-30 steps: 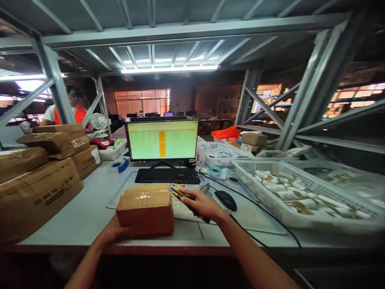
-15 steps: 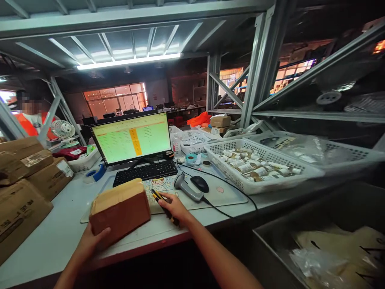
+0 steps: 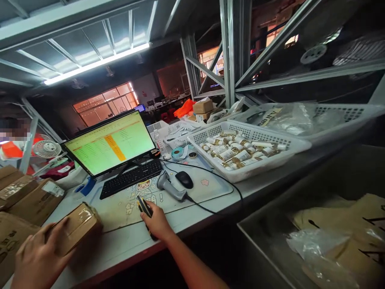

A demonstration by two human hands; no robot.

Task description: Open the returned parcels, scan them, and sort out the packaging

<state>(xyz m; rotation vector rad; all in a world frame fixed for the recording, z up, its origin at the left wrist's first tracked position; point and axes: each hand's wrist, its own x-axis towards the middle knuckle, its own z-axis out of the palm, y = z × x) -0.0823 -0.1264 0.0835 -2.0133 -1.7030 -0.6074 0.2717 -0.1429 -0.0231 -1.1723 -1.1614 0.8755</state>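
Note:
My left hand (image 3: pixel 43 253) grips a small brown cardboard box (image 3: pixel 80 226) at the front left of the desk, its fingers over the top and near side. Shiny clear tape lies along the top of the box. In my right hand (image 3: pixel 158 222) is a yellow and black box cutter (image 3: pixel 143 205), pointing forward over the desk mat (image 3: pixel 120 214); whether its blade is out I cannot tell. Just beyond that hand rests a grey barcode scanner (image 3: pixel 171 188), with a black mouse (image 3: pixel 184 180) beside it.
A keyboard (image 3: pixel 130 177) and a lit monitor (image 3: pixel 112 142) stand behind the mat. White baskets line the right, one holding many small bottles (image 3: pixel 237 152). Larger cartons (image 3: pixel 30 200) are stacked at left. A bin (image 3: pixel 264 249) with packaging is at lower right. Behind, a person (image 3: pixel 15 140) is partly visible.
My left hand has moved from below the box to over it, and the box has turned and shifted left and lower. The right hand still holds the box cutter. The camera view has tilted.

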